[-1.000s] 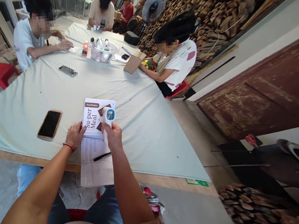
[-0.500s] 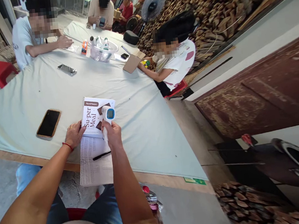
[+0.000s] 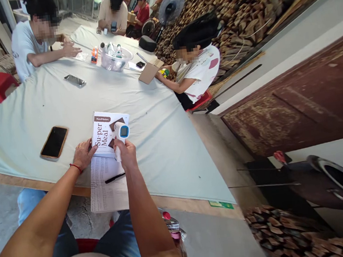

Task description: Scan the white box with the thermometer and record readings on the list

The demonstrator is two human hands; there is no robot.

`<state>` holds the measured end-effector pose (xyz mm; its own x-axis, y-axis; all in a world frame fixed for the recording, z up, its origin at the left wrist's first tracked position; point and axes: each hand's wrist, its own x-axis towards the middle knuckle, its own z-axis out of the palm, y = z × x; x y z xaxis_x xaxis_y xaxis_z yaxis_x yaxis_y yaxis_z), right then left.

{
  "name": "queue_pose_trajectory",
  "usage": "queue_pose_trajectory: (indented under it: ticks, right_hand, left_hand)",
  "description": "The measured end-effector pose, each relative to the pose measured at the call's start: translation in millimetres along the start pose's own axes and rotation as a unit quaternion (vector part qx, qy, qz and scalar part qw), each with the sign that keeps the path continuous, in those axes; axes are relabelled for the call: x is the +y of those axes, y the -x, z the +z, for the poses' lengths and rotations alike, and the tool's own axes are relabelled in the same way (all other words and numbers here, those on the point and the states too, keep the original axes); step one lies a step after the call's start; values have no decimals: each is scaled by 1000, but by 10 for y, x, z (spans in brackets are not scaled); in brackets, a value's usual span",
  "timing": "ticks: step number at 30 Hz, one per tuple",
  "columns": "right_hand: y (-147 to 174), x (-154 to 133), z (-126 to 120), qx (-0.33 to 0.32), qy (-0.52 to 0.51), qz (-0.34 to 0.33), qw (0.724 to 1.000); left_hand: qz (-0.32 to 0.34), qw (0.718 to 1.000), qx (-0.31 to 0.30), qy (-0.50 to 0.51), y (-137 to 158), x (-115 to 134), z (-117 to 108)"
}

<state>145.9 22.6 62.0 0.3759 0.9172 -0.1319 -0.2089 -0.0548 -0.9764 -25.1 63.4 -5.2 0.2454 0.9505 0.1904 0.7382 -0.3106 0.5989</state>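
Observation:
A white and blue infrared thermometer (image 3: 124,132) is in my right hand (image 3: 126,153), its handle wrapped by my fingers and its small screen facing me. It is held over the right part of a white box (image 3: 102,131) printed "Su-per Meal". My left hand (image 3: 84,155) grips the lower left edge of that box, thumb on its face. Beneath the box and my right hand lie printed sheets (image 3: 103,193) that hang over the table edge. A black pen (image 3: 114,178) rests on the sheets, its right end hidden by my right forearm.
On the cloth-covered table (image 3: 162,158) lie a dark phone (image 3: 54,142) to the left and another phone (image 3: 75,80) farther off. A clear basin (image 3: 112,64) of bottles stands beyond, near an orange object (image 3: 94,55). Several people sit around the far sides, one holding cardboard (image 3: 148,73).
The whole view has shifted slightly, so things appear a little farther left. Both hands keep the same hold on the box and the thermometer.

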Motion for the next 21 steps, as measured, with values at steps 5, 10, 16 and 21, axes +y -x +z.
queue_pose_trajectory:
  ticks: [5, 10, 16, 21]
  right_hand:
    - [98, -80, -40, -15, 34, 6, 999]
    - [395, -167, -270, 14, 61, -35, 997]
    - [737, -95, -822, 148, 93, -31, 984]
    - [824, 38, -1196, 177, 137, -38, 974]
  left_hand:
    - [5, 1000, 0, 13, 4, -17, -16]
    - [14, 1000, 7, 26, 23, -39, -7]
    - [18, 999, 18, 46, 23, -74, 11]
    - [27, 998, 15, 48, 9, -90, 2]
